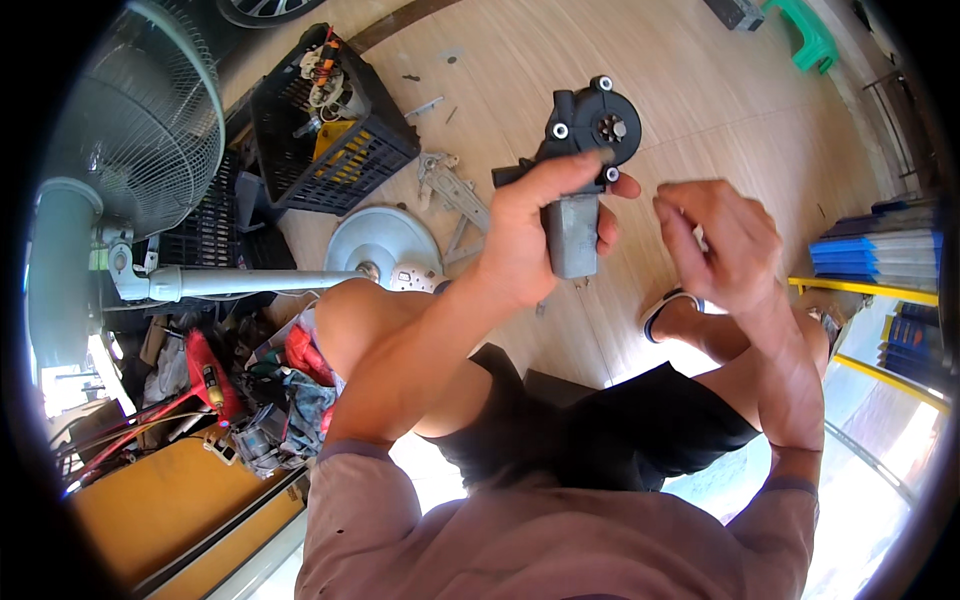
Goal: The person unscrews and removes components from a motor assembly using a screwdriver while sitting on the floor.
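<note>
In my left hand (pixel 520 230) is a small geared electric motor (pixel 574 235), like a car window motor. Its grey metal can points toward me, and the round black gear housing with a small toothed pinion is at the far end. My thumb lies across the housing while the fingers wrap behind the can. To the right of the motor, and apart from it, is my right hand (pixel 725 245), its fingers curled in toward the thumb. A tiny pale spot shows between those fingers; what it is I cannot make out.
A black plastic crate (pixel 345 160) of parts stands at the far left beside a metal window regulator (pixel 455 195) on the floor. A standing fan (pixel 150 130) with a round base (pixel 385 240) is at left. A red jack-like tool (pixel 205 375) lies among clutter. A green stool (pixel 805 35) is far right.
</note>
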A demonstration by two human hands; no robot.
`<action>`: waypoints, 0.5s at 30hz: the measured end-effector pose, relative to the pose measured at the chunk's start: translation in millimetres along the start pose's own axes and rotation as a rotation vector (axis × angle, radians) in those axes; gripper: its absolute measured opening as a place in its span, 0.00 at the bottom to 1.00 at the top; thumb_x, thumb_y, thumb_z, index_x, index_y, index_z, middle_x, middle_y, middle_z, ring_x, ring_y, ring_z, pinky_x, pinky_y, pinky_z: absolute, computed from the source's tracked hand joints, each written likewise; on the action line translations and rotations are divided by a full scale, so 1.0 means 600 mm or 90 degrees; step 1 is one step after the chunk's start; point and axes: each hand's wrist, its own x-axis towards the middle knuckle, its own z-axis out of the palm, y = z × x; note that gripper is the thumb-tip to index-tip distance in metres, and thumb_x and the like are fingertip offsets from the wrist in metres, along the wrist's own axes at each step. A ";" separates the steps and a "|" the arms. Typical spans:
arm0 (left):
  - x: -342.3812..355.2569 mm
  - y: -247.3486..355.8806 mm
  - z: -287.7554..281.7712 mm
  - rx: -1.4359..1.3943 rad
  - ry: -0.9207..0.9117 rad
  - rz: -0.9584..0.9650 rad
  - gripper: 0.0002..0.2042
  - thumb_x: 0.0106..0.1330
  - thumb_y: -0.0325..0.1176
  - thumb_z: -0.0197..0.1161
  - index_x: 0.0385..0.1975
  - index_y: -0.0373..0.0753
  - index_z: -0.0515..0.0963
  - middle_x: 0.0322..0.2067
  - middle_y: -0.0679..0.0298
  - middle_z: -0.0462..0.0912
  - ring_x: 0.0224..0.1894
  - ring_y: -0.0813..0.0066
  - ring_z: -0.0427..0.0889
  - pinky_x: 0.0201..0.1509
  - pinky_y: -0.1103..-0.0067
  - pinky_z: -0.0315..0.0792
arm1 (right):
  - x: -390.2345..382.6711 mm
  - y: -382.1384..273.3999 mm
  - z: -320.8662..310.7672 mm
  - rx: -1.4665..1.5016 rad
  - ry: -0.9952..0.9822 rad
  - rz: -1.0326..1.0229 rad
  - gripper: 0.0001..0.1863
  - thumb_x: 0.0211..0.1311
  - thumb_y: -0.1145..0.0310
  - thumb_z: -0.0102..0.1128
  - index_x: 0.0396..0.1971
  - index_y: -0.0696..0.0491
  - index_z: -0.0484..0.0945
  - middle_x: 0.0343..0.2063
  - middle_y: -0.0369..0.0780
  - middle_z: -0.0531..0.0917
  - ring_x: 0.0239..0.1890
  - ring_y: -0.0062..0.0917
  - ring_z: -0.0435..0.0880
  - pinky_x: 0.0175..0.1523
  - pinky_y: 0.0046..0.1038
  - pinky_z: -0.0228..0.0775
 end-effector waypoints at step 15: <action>-0.004 0.037 -0.005 0.048 0.124 -0.022 0.12 0.67 0.45 0.60 0.34 0.43 0.75 0.26 0.68 0.78 0.25 0.77 0.75 0.30 0.80 0.70 | -0.099 0.107 0.097 -0.040 -0.336 0.263 0.06 0.63 0.71 0.61 0.38 0.54 0.79 0.28 0.43 0.84 0.27 0.38 0.83 0.34 0.33 0.75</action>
